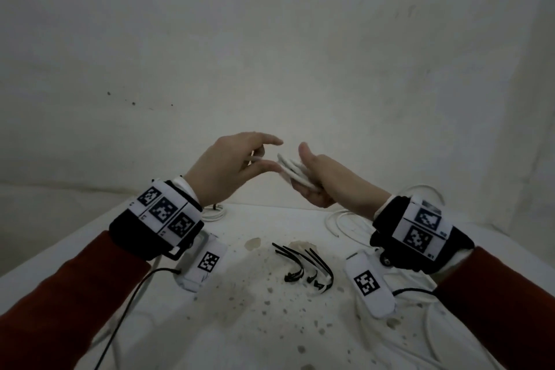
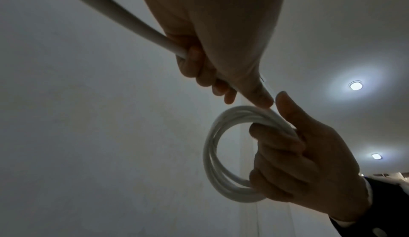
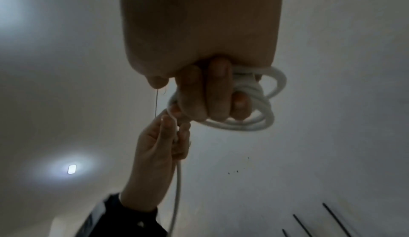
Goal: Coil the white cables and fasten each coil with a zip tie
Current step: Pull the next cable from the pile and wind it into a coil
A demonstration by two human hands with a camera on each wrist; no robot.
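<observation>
Sleeves: red, both forearms low in head view, wrist bands with markers on each.
Left hand: grip partly closed, fingers curled round the free run of cable; thumb tip touches the coil's top.
Right hand: grip closed round the coil, fingers through the loops, thumb up beside it.
Coil: several white loops, held in the air between my hands, above the bench, not resting on it.
Tail: runs from coil through left fingers and off down past the wrist; how much is left to wind I can't tell.
Zip ties: black bunch lying loose on the bench, below and between my hands, untouched. None on this coil as far as I can see.
Done coil: one small white coil at the far bench edge under my left wrist, something dark on it; likely a tie, too small to be sure.
Loose cable: more white cable lying uncoiled on the right side of the bench.
Progress: my read is early-to-mid. Current coil mid-wind, no tie yet; at least one more cable still to do.
Next: finish the tail, keep the right grip tight on the loops, free the left to fetch a tie.
Risk: loops spring apart if the right grip relaxes.
</observation>
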